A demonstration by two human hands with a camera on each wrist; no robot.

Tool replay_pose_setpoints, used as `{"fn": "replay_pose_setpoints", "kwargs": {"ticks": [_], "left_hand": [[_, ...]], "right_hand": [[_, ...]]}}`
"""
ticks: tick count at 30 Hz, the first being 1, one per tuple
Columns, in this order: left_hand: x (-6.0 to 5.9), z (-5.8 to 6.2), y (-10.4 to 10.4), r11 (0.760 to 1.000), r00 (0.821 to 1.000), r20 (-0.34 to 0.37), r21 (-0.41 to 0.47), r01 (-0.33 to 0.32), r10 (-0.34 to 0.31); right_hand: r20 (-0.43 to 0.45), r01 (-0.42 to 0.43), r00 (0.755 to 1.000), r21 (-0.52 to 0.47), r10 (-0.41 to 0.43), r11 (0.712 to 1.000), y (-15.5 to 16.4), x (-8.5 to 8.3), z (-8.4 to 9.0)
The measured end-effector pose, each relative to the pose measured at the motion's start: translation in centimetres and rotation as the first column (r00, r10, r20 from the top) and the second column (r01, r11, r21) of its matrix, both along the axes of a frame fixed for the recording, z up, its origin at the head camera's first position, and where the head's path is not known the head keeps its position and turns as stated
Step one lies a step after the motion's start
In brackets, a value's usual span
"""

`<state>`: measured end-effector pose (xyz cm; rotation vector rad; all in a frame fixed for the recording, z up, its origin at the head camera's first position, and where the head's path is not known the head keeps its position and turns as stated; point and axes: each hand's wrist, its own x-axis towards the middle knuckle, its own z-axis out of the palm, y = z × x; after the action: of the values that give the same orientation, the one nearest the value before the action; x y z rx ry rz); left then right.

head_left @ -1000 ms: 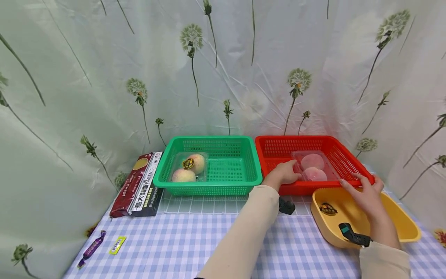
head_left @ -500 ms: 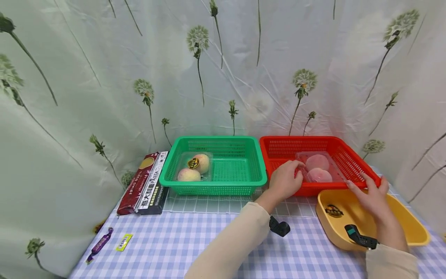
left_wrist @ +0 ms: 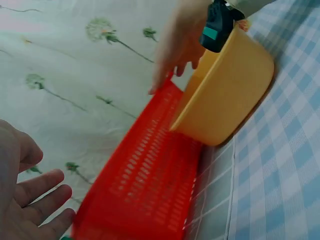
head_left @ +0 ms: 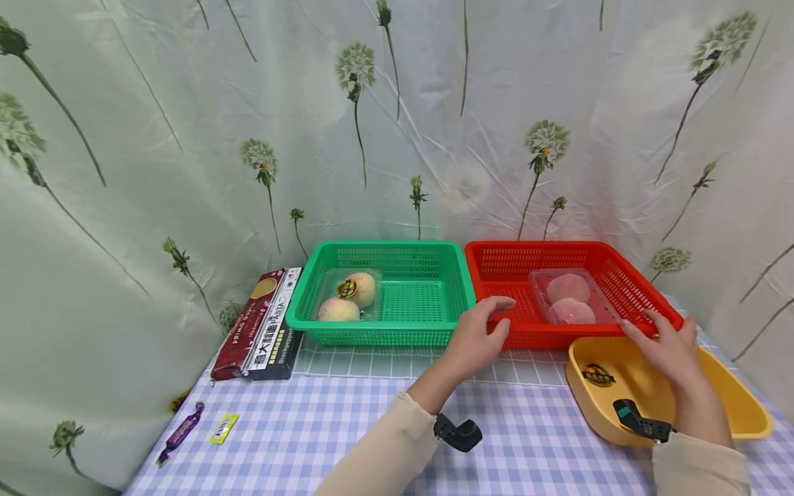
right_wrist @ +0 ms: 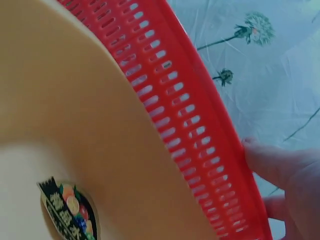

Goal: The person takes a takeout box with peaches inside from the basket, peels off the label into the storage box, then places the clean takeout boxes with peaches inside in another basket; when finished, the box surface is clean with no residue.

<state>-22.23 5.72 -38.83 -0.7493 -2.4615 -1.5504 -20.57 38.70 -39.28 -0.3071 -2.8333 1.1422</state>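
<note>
In the head view my left hand (head_left: 477, 337) is held in the air before the front left corner of the red basket (head_left: 496, 251), thumb and fingers apart and nothing between them. A clear plastic pack of two pink peaches (head_left: 571, 300) lies inside that basket, apart from this hand. My right hand (head_left: 666, 351) rests at the basket's front right corner, above the yellow basin (head_left: 589, 406). In the right wrist view its thumb (right_wrist: 270, 160) touches the red rim, and the other fingers are mostly hidden. The left wrist view also shows my spread left fingers (left_wrist: 45, 200).
A green basket (head_left: 384, 334) with another pack of two peaches (head_left: 350, 300) stands left of the red one. Farther left lie pasta packages (head_left: 257, 327), a purple-wrapped candy (head_left: 181, 434) and a small yellow packet (head_left: 224, 428). A fruit sticker (head_left: 598, 375) is on the basin.
My left hand has come away from the peach pack, moving left and out of the red basket. The pack stays in the basket. My right hand keeps its place at the corner.
</note>
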Motion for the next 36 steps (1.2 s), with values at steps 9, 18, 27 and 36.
{"fn": "replay_pose_setpoints", "kwargs": {"ticks": [9, 18, 27, 36], "left_hand": [[0.6, -0.1, -5.5, 0.996, 0.984, -0.172, 0.09, -0.027, 0.042], [-0.3, -1.0, -11.8, 0.982, 0.938, -0.298, 0.115, -0.148, 0.176], [-0.5, -1.1, -16.7, 0.947, 0.893, -0.318, 0.079, -0.31, 0.319], [-1.3, -0.2, -20.6, 0.877, 0.823, -0.303, 0.136, -0.461, 0.48]], "right_hand": [[-0.109, 0.038, 0.994, 0.119, -0.025, 0.992, -2.6, 0.1, 1.4], [-0.268, -0.024, 0.963, 0.053, 0.037, 0.998, -8.0, -0.8, 3.5], [-0.39, -0.198, 0.901, 0.02, 0.19, 0.98, -12.9, -2.1, 4.1], [-0.398, -0.378, 0.839, 0.061, 0.37, 0.924, -17.7, -3.6, 4.3]]}}
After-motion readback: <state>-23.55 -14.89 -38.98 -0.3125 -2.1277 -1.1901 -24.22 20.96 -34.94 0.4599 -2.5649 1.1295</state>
